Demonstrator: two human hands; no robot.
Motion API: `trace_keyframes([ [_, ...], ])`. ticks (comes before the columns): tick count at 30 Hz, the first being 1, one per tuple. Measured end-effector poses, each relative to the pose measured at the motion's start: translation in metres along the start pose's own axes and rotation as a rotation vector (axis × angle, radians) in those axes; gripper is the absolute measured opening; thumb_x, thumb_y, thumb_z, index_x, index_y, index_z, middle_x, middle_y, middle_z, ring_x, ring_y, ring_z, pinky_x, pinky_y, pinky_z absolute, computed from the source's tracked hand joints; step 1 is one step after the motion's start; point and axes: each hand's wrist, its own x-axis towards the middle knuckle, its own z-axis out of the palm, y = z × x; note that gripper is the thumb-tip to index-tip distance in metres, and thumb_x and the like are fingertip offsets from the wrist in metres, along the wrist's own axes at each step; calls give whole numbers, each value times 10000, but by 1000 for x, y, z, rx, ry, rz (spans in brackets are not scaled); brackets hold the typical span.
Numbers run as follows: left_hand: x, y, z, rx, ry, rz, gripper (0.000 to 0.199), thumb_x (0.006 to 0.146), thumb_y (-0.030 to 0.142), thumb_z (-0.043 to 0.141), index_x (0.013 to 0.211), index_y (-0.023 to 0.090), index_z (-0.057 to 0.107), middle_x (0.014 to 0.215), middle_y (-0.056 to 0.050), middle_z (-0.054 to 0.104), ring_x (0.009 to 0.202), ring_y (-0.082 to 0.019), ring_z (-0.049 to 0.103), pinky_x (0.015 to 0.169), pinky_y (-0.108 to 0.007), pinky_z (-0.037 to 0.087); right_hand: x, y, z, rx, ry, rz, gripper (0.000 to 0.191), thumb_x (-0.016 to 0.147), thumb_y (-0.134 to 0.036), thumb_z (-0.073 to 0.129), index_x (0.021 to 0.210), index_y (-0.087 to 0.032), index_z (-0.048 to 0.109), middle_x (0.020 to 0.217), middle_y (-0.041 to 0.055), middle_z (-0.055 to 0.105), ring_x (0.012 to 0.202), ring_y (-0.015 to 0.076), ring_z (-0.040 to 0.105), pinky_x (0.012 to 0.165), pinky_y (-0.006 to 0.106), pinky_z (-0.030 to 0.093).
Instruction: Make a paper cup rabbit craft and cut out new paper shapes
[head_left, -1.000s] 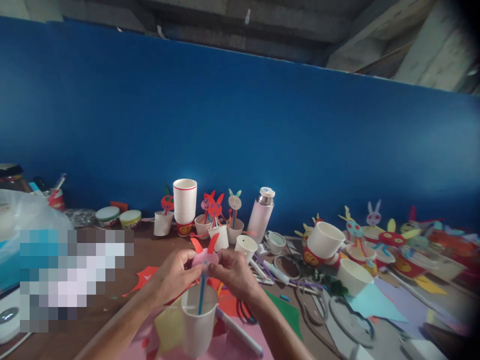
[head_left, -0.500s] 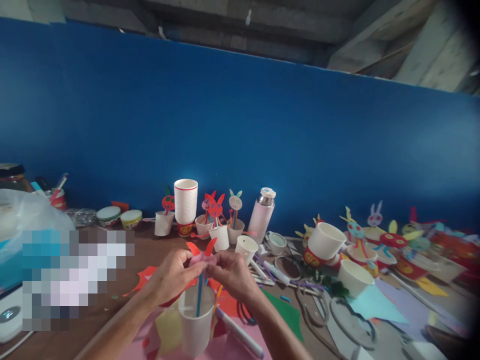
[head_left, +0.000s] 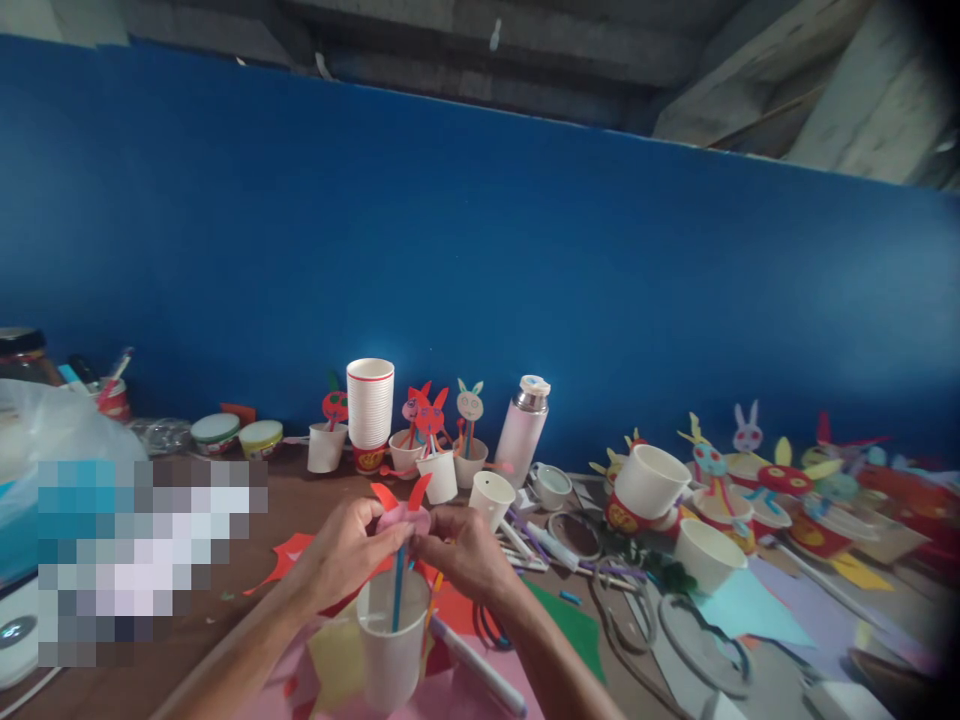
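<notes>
Between my two hands is a pink paper head point(head_left: 403, 519) with two red paper ears, fixed to a blue stick point(head_left: 398, 585). My left hand point(head_left: 352, 545) pinches its left side, and my right hand point(head_left: 465, 545) grips its right edge; the right fingertips are partly hidden. The stick's lower end stands inside a white paper cup point(head_left: 391, 650) below my hands. An orange stick point(head_left: 435, 592) leans at the cup's right side. A thick white marker point(head_left: 480, 668) lies on pink paper right of the cup.
A tall stack of paper cups point(head_left: 370, 405) and a pink thermos point(head_left: 520, 430) stand at the back before a blue partition point(head_left: 450, 250). Finished paper rabbit figures in cups, such as a red one point(head_left: 432, 420), stand around. Coloured paper, cords and pens clutter the right.
My right hand's fingers have shifted slightly at the head's right edge, and more of the pink paper shows. The cup and the other things stay in place.
</notes>
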Motion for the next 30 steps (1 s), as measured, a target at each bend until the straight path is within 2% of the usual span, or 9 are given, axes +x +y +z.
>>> trace_keyframes([
  [5,2,-5,2,-24,17,1,349,724,467,561,575,157,503,511,55,431,489,-110,401,456,-216,311,-1,0,0,-40,39,-1,185,759,-239,548,624,-121,592,560,-27,535,524,73,420,483,170,306],
  [10,1,-3,1,-44,-50,6,369,698,497,597,606,149,514,551,44,492,523,-118,441,471,-212,323,-2,-3,0,-97,93,-4,206,730,-244,577,568,-134,516,528,-57,433,508,62,347,455,168,250],
  [14,1,-5,1,-26,-45,1,379,717,512,574,632,145,525,548,45,492,527,-124,453,478,-218,329,-2,-7,-1,-129,108,1,221,735,-249,570,560,-137,494,528,-63,380,517,63,313,461,173,238],
  [21,0,-2,0,-20,-37,0,358,731,468,568,627,125,566,529,42,486,501,-115,430,454,-215,301,-1,-7,0,-83,97,2,218,734,-252,576,562,-133,514,526,-59,402,518,65,335,464,172,245],
  [27,-1,3,-3,-53,-64,20,335,736,426,575,668,106,647,555,20,548,531,-126,465,478,-217,335,1,6,1,14,44,10,195,766,-271,551,643,-127,598,586,-18,562,538,88,464,489,177,330],
  [30,-1,4,-4,-69,-68,15,326,721,417,592,679,103,669,550,10,573,537,-139,491,483,-223,356,1,8,1,19,47,5,192,768,-265,550,650,-127,610,595,-11,580,553,94,486,510,180,355],
])
